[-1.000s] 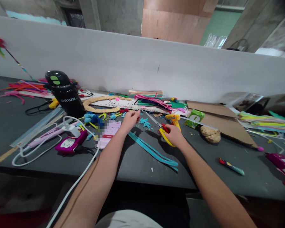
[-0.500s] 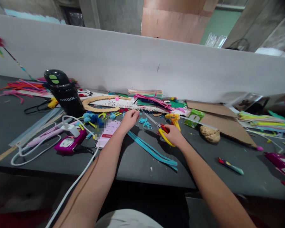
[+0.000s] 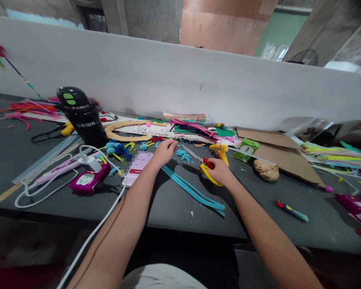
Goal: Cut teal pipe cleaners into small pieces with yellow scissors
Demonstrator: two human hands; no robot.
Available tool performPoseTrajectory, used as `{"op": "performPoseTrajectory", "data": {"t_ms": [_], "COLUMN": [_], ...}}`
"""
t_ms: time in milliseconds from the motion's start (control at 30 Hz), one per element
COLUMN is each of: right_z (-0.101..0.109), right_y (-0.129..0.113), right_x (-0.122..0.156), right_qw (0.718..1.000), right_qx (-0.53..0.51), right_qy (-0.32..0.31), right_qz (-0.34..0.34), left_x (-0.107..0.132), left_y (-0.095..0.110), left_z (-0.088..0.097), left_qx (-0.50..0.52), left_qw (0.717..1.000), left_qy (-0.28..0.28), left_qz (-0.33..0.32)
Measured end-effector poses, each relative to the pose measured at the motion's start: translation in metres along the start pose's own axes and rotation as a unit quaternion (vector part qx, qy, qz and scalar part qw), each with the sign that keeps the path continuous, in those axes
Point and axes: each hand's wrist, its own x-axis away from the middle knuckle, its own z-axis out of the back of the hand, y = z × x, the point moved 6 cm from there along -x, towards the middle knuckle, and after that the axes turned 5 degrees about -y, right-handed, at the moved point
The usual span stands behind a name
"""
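My left hand (image 3: 166, 151) is above the table with its fingers pinched together; what they hold, if anything, is too small or hidden. Long light-blue pipe cleaners (image 3: 192, 192) run from beneath my left wrist toward the table's front edge. In my right hand (image 3: 221, 171) are scissors (image 3: 210, 173) with yellow and red handles. Their blades point up and left toward my left fingertips. A small heap of short blue cut pieces (image 3: 184, 155) lies between my two hands, just below the blades.
A phone (image 3: 136, 171) with a running timer lies beside my left forearm. Left are a black bottle (image 3: 86, 124), a purple power block (image 3: 90, 178) and a white cable (image 3: 93, 228). Right are a yellow glue gun (image 3: 219, 150), a green box (image 3: 246, 149), a tan lump (image 3: 266, 169) and a cutter (image 3: 291, 210).
Both hands stay in nearly the same place, and the scissors remain in my right hand. The whole view has shifted very slightly.
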Motion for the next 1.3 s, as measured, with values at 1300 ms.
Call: {"op": "performPoseTrajectory", "data": {"t_ms": [1300], "right_z": [0.0004], "right_y": [-0.0068], "right_x": [0.0007], "right_qw": [0.999], "right_qx": [0.015], "right_qy": [-0.004], "right_qz": [0.03], "left_x": [0.0029], "left_y": [0.0072], "left_z": [0.0018], "left_qx": [-0.013], "left_qw": [1.0], "left_qy": [0.002], "left_qz": [-0.021]}}
